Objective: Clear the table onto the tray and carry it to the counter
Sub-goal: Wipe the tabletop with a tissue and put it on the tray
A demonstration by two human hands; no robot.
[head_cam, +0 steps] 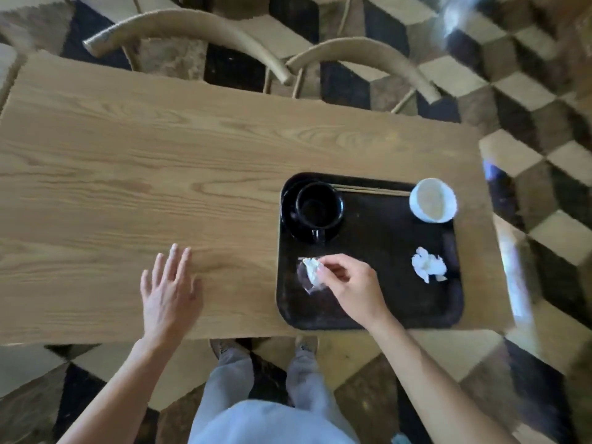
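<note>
A dark tray [378,302] lies on the right part of the wooden table [144,174]. On it stand a black cup [318,205] on a black saucer at the back left and a white cup [433,200] at the back right. Thin wooden sticks [371,189] lie along the tray's back rim. A crumpled white napkin [427,265] rests at the right. My right hand [349,283] pinches a small crumpled white wrapper [312,270] just over the tray's front left. My left hand [169,290] hovers flat over the table with fingers spread, holding nothing.
Two curved wooden chair backs [192,30] [368,59] stand behind the table's far edge. The floor has a checkered cube pattern. My legs and shoes [224,346] are at the table's near edge.
</note>
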